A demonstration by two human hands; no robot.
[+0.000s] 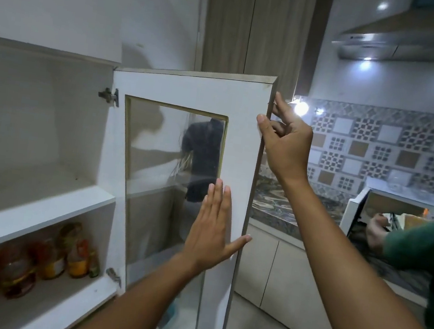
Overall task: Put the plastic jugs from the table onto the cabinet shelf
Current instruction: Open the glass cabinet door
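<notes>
The white cabinet door (242, 151) with a glass pane stands swung open in front of me. My right hand (285, 143) grips the door's free edge near its top corner, thumb on the inner face and fingers behind. My left hand (211, 232) lies flat and open against the door's inner face, lower down. The upper cabinet shelf (30, 211) at left is bare. No plastic jugs and no table are in view.
Several bottles and jars (45, 263) stand on the lower shelf. At right, another person in a green sleeve (426, 241) reaches into an open microwave (386, 208) on the marbled counter (281, 208). A range hood (407, 48) hangs above.
</notes>
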